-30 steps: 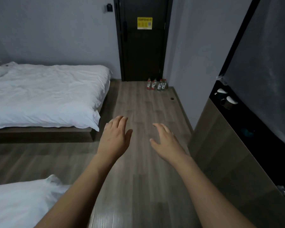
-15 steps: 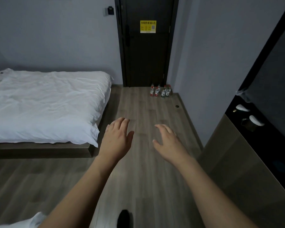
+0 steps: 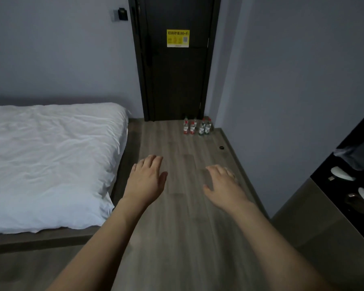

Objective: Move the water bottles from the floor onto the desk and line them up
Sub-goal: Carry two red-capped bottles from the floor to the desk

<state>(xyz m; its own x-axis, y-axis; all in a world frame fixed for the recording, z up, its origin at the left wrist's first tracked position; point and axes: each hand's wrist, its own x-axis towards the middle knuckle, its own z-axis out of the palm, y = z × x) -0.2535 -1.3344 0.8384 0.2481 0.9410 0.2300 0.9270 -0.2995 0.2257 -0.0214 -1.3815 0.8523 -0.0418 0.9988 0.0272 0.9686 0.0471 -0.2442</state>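
across the wood floor [image 3: 177,206] the water bottles [image 3: 197,127] are waiting by the dark door [image 3: 177,80], so the empty, relaxed left hand [image 3: 145,181] and right hand [image 3: 225,190] should be gripping bodies upright

Head view, facing forward and down, floor [image 3: 177,227] near

I see a dim room with pale grey walls [image 3: 61,59], a grey wood-plank floor [image 3: 177,238], a dark door [image 3: 177,80] bearing a yellow Wi-Fi sticker [image 3: 178,38], and a white-sheeted bed [image 3: 46,160] at left.
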